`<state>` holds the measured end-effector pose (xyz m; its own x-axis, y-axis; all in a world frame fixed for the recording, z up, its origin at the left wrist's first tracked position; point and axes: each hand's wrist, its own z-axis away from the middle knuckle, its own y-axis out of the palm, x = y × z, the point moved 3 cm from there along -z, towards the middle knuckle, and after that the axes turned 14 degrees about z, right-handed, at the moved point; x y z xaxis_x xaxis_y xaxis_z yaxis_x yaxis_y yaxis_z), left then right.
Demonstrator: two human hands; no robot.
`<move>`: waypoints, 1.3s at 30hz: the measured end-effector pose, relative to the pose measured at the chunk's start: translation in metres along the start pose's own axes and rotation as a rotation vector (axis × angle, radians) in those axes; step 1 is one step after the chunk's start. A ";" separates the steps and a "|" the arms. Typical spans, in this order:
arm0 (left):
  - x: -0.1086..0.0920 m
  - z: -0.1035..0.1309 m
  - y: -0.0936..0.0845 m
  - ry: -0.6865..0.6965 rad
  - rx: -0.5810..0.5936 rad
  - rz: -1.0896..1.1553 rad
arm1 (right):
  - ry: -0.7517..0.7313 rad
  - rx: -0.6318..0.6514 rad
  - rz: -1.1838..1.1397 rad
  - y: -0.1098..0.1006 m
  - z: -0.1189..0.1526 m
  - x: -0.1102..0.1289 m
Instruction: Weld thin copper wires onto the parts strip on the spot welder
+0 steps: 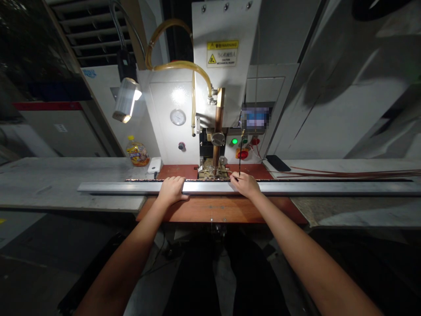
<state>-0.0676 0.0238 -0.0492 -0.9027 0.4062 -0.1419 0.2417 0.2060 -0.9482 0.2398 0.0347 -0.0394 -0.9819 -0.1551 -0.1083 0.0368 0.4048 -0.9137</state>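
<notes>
A long silvery metal bar (210, 188) lies crosswise in front of the machine, with a dark strip along its back edge. My left hand (171, 192) is wrapped over the bar left of the machine head, thumb at the near side. Pinched in my right hand (245, 184) is a thin dark stick (240, 153), standing nearly upright with a brassy upper end. The same hand rests against the bar, just right of the machine's copper electrode rod (217, 127). That rod's lower end reaches down to a small metal fixture (210, 169) behind the bar.
A lit lamp (126, 101) hangs at the left. A bottle of orange liquid (137, 151) and a white device (154, 165) stand on the left table. On the right lie a black phone (278, 163) and several thin copper-coloured rods (345, 172). A reddish-brown board (197, 210) juts out in front.
</notes>
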 end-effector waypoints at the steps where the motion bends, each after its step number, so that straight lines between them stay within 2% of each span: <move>1: 0.000 0.000 0.000 0.001 -0.002 0.001 | -0.001 -0.005 -0.001 0.001 0.000 0.000; 28: -0.004 -0.001 0.003 0.060 -0.066 -0.013 | 0.003 -0.065 -0.028 0.001 0.002 -0.005; 39: -0.007 -0.002 0.006 0.039 -0.060 0.005 | 0.012 -0.067 -0.049 -0.002 0.004 -0.008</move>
<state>-0.0595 0.0241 -0.0530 -0.8873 0.4411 -0.1346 0.2683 0.2563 -0.9286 0.2479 0.0315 -0.0378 -0.9844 -0.1660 -0.0591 -0.0236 0.4565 -0.8894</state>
